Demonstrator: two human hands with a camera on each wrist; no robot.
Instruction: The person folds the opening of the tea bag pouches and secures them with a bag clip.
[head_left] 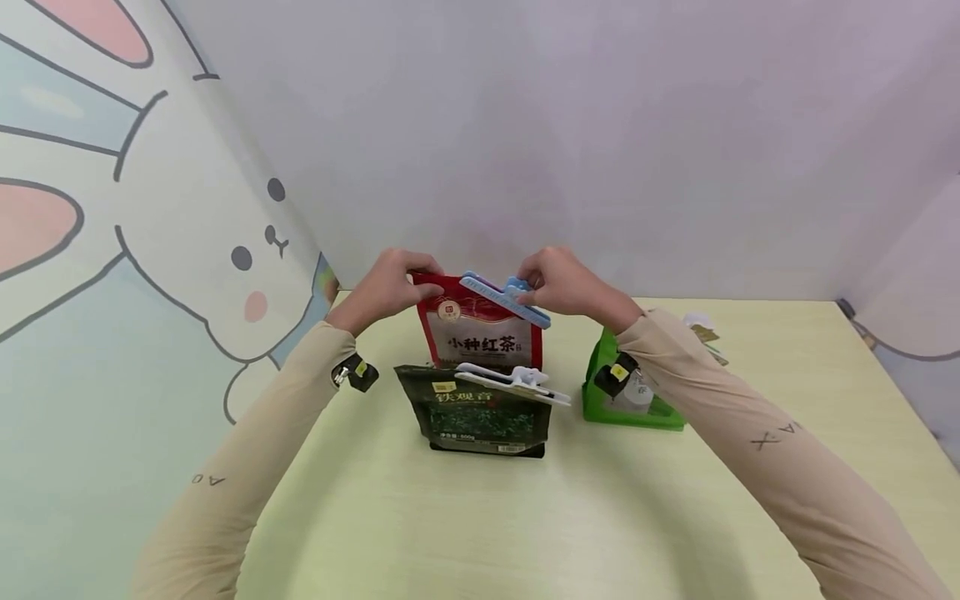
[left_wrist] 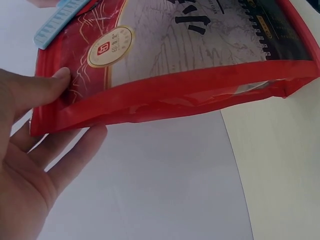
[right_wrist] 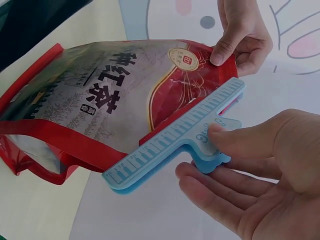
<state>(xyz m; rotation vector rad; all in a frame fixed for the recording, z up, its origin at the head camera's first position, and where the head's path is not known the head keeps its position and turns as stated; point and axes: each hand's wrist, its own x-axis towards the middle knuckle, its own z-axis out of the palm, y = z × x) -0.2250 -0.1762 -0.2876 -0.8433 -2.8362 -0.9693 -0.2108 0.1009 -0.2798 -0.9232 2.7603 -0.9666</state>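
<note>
A red and grey tea bag (head_left: 480, 333) stands at the back of the table. Its top left corner is pinched by my left hand (head_left: 393, 287), thumb in front and fingers behind, as the left wrist view shows. My right hand (head_left: 566, 282) grips the handle of a light blue sealing clip (right_wrist: 175, 135) between thumb and fingers. That clip lies slanted across the bag's top right part, with the bag's edge between its bars. Directly in front stands a dark green tea bag (head_left: 480, 421), a white sealing clip (head_left: 513, 383) on its top edge.
A bright green bag (head_left: 633, 408) stands at the right, partly hidden by my right forearm. Behind that arm, a white clip (head_left: 699, 320) shows in part. The pale wooden table (head_left: 480, 525) meets a white wall (head_left: 562, 125) at the back; a rabbit-painted wall (head_left: 180, 217) is on the left.
</note>
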